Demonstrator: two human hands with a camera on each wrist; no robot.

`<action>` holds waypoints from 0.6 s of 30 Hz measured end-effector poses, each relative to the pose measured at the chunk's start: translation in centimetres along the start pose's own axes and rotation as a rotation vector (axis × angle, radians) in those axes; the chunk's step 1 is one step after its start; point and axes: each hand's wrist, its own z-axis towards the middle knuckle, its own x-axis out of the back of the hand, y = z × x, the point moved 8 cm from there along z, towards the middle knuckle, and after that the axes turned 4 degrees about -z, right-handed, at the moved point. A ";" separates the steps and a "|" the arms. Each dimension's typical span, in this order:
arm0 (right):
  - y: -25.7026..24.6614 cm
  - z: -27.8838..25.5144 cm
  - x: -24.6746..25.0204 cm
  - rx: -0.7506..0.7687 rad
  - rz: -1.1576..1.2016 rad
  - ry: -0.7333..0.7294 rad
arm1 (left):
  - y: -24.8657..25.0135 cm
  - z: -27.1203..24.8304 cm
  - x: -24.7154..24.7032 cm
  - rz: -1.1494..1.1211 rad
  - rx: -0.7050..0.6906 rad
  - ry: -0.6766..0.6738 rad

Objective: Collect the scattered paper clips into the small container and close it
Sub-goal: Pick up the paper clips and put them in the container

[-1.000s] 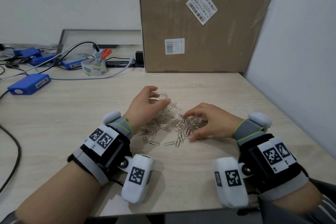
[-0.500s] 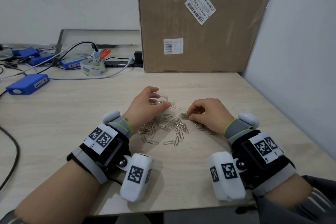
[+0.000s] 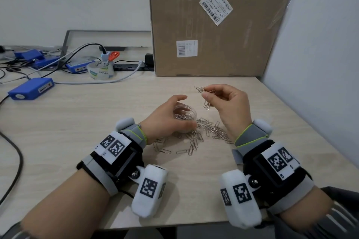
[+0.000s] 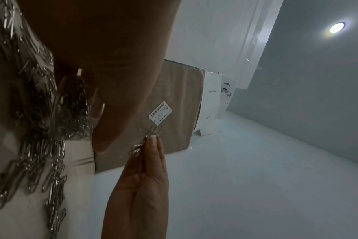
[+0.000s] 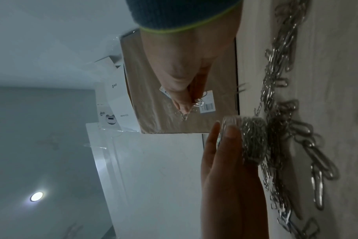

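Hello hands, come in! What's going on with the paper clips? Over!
Left hand holds the open jar, clips inside. Right hand pinches a few clips above the table. Loose pile waits. Nothing blocking.

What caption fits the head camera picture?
Right hand lifts pinched paper clips above the clear container held by the left hand, more clips scattered below.

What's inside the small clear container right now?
The container in the left hand holds a heap of silver paper clips, visible through its open top. The fingers cover part of the wall, so how full it is cannot be told.
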 end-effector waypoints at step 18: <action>0.7 -1.5 -4.0 0.055 -0.249 -0.295 | -0.2 0.2 0.4 -0.003 -0.026 0.057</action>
